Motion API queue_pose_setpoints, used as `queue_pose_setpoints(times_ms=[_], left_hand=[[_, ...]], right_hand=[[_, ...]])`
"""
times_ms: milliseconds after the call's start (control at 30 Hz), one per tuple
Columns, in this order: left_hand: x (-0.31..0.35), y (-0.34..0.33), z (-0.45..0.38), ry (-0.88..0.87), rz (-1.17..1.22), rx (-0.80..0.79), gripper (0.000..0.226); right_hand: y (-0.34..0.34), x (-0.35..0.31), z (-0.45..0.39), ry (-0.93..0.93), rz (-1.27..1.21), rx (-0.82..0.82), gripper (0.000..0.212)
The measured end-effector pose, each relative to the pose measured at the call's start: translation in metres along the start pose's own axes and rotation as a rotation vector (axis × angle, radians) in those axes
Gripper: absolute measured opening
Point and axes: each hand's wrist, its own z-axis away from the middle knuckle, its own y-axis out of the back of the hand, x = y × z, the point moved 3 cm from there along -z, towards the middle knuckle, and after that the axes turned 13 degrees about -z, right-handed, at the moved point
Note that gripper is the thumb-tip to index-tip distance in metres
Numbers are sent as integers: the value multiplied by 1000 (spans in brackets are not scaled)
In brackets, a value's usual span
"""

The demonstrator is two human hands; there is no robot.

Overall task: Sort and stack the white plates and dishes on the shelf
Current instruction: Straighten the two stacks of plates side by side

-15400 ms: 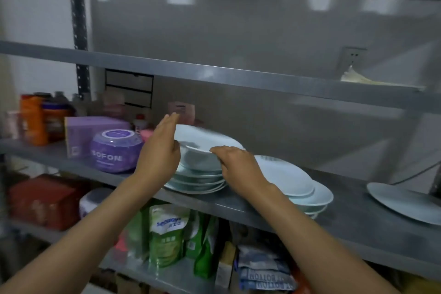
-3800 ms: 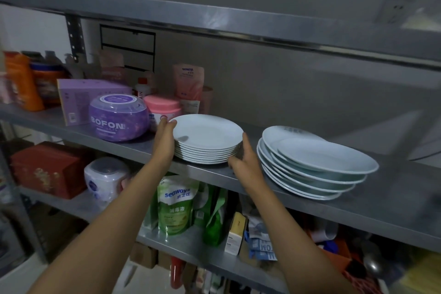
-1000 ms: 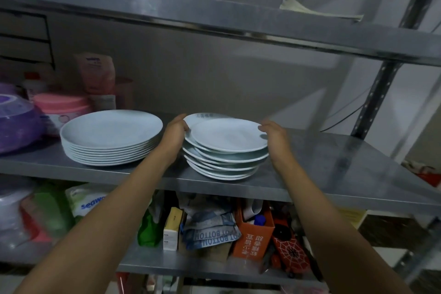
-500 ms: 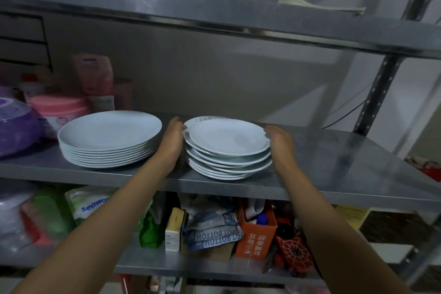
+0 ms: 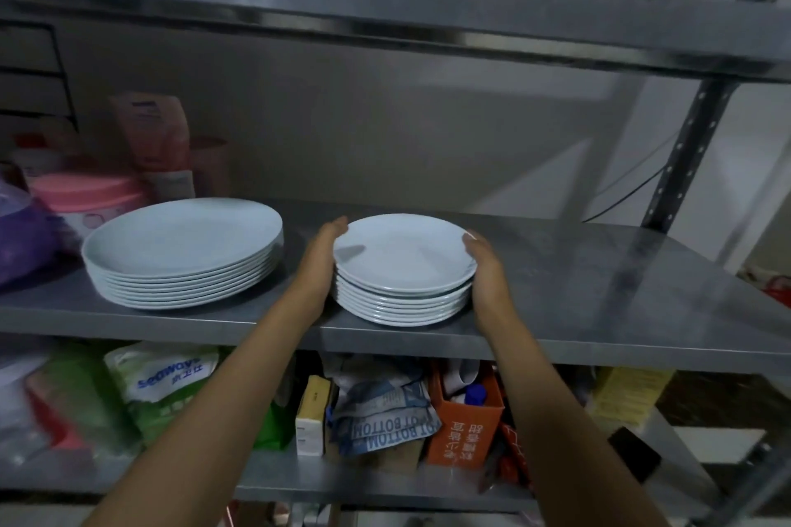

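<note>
Your left hand (image 5: 319, 265) and right hand (image 5: 486, 270) press flat-fingered against the small plate stack (image 5: 404, 270), squaring it; next, release gently.

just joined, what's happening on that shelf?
A person is tidying white plates on a metal shelf. The left hand and right hand press flat against opposite sides of the smaller plate stack, squaring it up. A neat stack of larger plates sits apart to its left.
</note>
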Motion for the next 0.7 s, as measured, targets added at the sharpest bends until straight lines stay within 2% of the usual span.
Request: queue_pose_setpoints(times_ms=[67, 133, 233, 333, 367, 500, 633, 700], left_hand=[[-5, 2, -5, 14, 71, -23, 56], [-6, 5, -9, 21, 80, 19, 54], [-8, 8, -14, 19, 99, 85, 65], [-8, 5, -11, -22, 52, 54, 43], [-5, 4, -9, -51, 35, 65, 42], [-3, 4, -10, -122, 78, 139, 56], [-3, 5, -8, -115, 17, 109, 34], [-4, 5, -8, -116, 9, 113, 32]], right_hand=[[-2, 4, -2, -13, 51, -40, 50], [2, 5, -9, 20, 47, -22, 52], [8, 5, -13, 62, 18, 7, 50], [9, 9, -14, 27, 44, -12, 50], [8, 8, -14, 21, 46, -16, 49], [5, 8, -13, 18, 48, -24, 47], [5, 11, -13, 12, 68, -42, 47], [5, 9, -12, 13, 67, -47, 46]])
